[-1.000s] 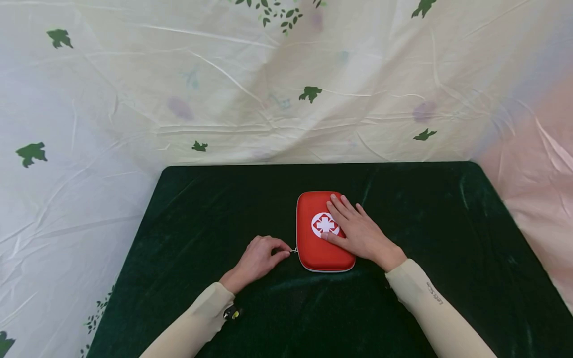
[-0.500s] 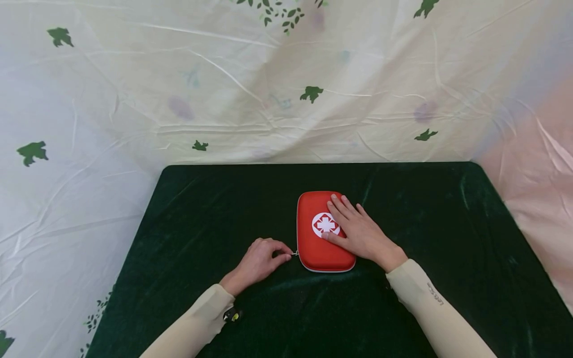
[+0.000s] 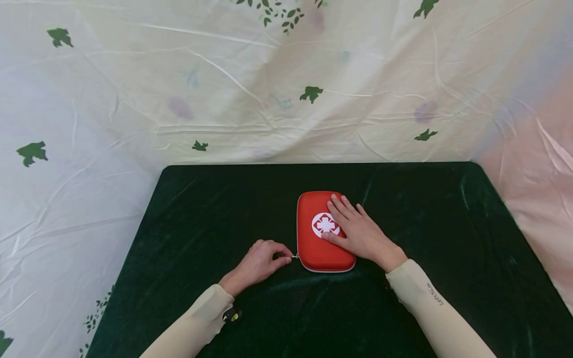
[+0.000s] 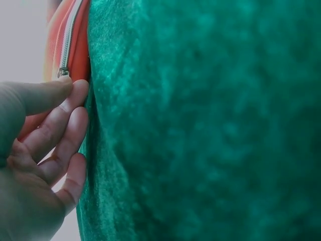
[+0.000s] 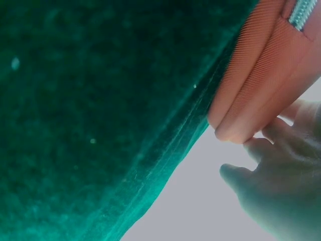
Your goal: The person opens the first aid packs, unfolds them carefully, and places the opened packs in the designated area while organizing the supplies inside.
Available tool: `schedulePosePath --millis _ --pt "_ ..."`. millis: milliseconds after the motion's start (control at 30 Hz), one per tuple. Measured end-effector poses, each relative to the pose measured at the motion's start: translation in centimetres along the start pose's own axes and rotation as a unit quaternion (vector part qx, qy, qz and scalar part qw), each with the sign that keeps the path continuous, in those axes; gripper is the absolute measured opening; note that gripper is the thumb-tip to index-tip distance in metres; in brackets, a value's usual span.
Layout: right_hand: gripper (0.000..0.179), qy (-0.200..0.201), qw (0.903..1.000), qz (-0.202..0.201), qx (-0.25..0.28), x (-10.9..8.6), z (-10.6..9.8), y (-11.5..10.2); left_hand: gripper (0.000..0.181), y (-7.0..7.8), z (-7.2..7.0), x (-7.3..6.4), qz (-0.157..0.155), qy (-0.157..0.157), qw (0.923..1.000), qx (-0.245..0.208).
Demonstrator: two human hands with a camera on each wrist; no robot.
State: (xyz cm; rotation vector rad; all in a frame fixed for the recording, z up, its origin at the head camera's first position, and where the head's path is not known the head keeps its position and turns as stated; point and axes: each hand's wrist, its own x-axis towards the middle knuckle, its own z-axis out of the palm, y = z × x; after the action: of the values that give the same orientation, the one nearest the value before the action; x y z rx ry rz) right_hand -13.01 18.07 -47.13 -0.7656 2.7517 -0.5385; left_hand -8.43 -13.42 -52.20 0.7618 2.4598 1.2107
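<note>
A red first-aid case [image 3: 309, 251] with a white cross emblem lies flat on the table. Thumb and index finger of my left hand [image 3: 257, 261] pinch the zipper pull [image 3: 294, 256] at the case's left side, near its front corner. In the left wrist view, the silvery zipper [image 4: 69, 37] looks closed behind the slider, and the pull is mostly hidden by the fingertips. My right hand [image 3: 360, 233] rests on the case's right half with fingers spread and straight, partly covering the emblem. The right wrist view shows the case's edge [image 5: 256, 85] beside that hand.
Dark green velvet cloth [image 3: 215, 209] covers the table under the case. A pale curtain [image 3: 250, 74] with leaf and bird prints hangs behind and at the sides. The table's far edge runs along the curtain.
My left hand and the zipper pull have shifted slightly toward the near end of the case's left side. The right hand and the case have stayed in place.
</note>
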Motion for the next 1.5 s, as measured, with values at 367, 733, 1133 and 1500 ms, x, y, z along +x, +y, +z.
schedulePosePath --millis 367,733,1133,1500 --pt "0.093 0.008 0.9999 0.007 -0.006 -0.1 -0.2 -0.1 0.012 3.0 -1.0 -0.2 -0.022 -0.023 0.9994 0.013" --pt "0.084 0.028 0.9990 -0.034 -0.005 3.0 -1.1 -0.7 0.007 3.0 -1.4 -0.3 -0.051 0.029 0.9981 0.020" --pt "0.085 0.003 0.9993 0.034 0.015 5.6 -1.9 0.1 0.008 2.7 -1.7 0.0 -0.057 0.047 0.9972 0.012" --pt "0.086 0.023 0.9967 0.072 0.029 2.7 -2.8 1.4 0.007 2.3 -2.6 1.1 -0.100 0.116 0.9879 0.027"
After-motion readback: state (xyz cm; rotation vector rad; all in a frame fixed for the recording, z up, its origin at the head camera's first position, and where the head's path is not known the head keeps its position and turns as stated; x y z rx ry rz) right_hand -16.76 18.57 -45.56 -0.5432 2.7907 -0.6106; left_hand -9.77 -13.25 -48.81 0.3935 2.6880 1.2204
